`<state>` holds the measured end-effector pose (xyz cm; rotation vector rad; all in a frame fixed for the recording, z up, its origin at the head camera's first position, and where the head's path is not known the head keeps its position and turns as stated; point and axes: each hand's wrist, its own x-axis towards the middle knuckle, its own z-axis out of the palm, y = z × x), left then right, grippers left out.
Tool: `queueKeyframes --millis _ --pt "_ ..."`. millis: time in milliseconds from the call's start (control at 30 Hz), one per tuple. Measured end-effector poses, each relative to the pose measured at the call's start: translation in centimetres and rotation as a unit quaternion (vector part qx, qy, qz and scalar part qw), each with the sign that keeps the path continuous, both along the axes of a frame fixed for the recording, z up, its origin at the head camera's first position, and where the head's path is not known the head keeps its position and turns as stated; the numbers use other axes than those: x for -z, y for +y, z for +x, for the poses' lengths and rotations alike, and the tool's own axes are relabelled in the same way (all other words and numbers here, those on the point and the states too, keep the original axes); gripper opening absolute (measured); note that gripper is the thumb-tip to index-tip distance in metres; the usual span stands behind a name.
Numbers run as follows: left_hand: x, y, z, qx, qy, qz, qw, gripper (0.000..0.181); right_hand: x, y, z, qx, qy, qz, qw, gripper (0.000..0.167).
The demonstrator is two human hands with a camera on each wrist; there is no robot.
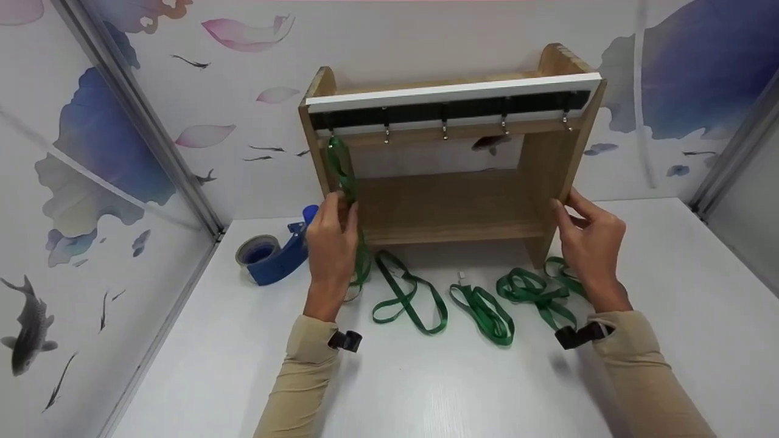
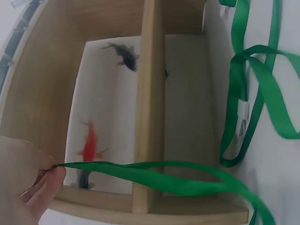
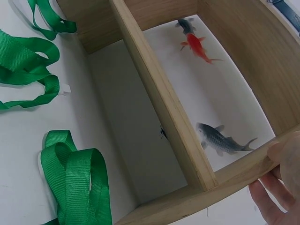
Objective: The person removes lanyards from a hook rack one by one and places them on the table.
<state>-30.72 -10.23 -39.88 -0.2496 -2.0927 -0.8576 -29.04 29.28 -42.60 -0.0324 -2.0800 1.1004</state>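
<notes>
A small wooden shelf (image 1: 450,210) stands at the back of the white table, with a row of metal hooks (image 1: 445,129) under its white-and-black front strip. From the leftmost hook hangs a green lanyard (image 1: 342,164). My left hand (image 1: 331,249) pinches this strap below the hook, beside the shelf's left panel; in the left wrist view the lanyard (image 2: 187,185) runs out from the fingertips. My right hand (image 1: 591,246) grips the front edge of the right side panel (image 3: 243,171) between thumb and fingers.
In front of the shelf lie a crossed green lanyard (image 1: 414,298), a folded one (image 1: 487,313) and more green straps (image 1: 532,289) near the right wrist. A blue tape dispenser (image 1: 277,264) with a tape roll (image 1: 255,248) sits left of the left hand. Patterned walls enclose the table.
</notes>
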Motion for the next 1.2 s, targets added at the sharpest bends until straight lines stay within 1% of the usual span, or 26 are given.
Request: queueKeyframes --millis 67,167,333,433,500,567,633,667,733,767,833,900,933,1000,1067,1200 --pt "-0.5 -0.6 0.2 -0.002 0.023 0.002 0.9997 0.024 0.0 0.0 0.0 0.0 -0.001 0.001 1.0 0.043" --pt "-1.4 -1.5 0.6 -0.002 0.068 0.008 0.9977 0.02 -0.1 0.0 0.0 -0.001 -0.003 0.001 1.0 0.043" --pt "-3.4 -2.5 1.8 0.021 0.135 0.025 0.9903 0.014 -0.1 0.1 0.0 -0.001 -0.002 0.0 1.0 0.043" --pt "-4.5 -2.8 2.4 0.053 0.167 0.037 0.9839 0.016 0.0 0.2 -0.1 0.001 -0.001 0.001 1.0 0.043" --pt "-5.2 -2.9 2.9 0.083 0.185 0.048 0.978 0.017 0.1 0.2 -0.1 0.002 -0.001 0.001 1.0 0.043" --pt "-5.8 -3.0 3.3 0.118 0.201 0.061 0.9705 0.018 0.1 0.2 -0.1 0.001 0.001 0.001 1.0 0.043" --pt "-6.4 -3.0 3.8 0.145 0.213 0.07 0.9638 0.019 0.2 0.2 -0.1 0.0 0.005 0.003 1.0 0.043" --pt "-6.7 -3.0 4.1 0.155 0.213 0.072 0.962 0.02 0.2 0.2 -0.1 0.001 0.006 0.003 1.0 0.043" --pt "-7.1 -3.1 4.6 0.171 0.199 0.069 0.9626 0.023 0.2 0.2 -0.2 0.0 0.007 0.003 1.0 0.043" --pt "-7.2 -3.1 4.8 0.176 0.183 0.065 0.9651 0.024 0.2 0.2 -0.2 0.001 0.006 0.004 1.0 0.043" --pt "-7.3 -3.3 4.9 0.181 0.138 0.054 0.9722 0.025 0.1 0.1 -0.1 0.003 0.004 0.003 1.0 0.043" --pt "-7.1 -3.6 4.9 0.178 0.089 0.04 0.9791 0.024 0.1 0.1 -0.1 0.003 0.0 0.002 1.0 0.043" --pt "-7.0 -3.8 4.8 0.175 0.068 0.036 0.9816 0.024 0.0 0.1 0.0 0.003 -0.002 0.001 1.0 0.043" --pt "-6.8 -4.1 4.7 0.167 0.036 0.029 0.9849 0.023 0.0 0.1 0.0 0.002 -0.004 -0.002 1.0 0.043" --pt "-6.6 -4.5 4.6 0.16 0.02 0.028 0.9865 0.024 0.0 0.1 0.0 -0.001 -0.004 -0.003 1.0 0.043" --pt "-6.5 -5.4 4.4 0.164 0.013 0.045 0.9853 0.026 0.0 0.1 0.0 -0.004 -0.001 -0.009 1.0 0.042"
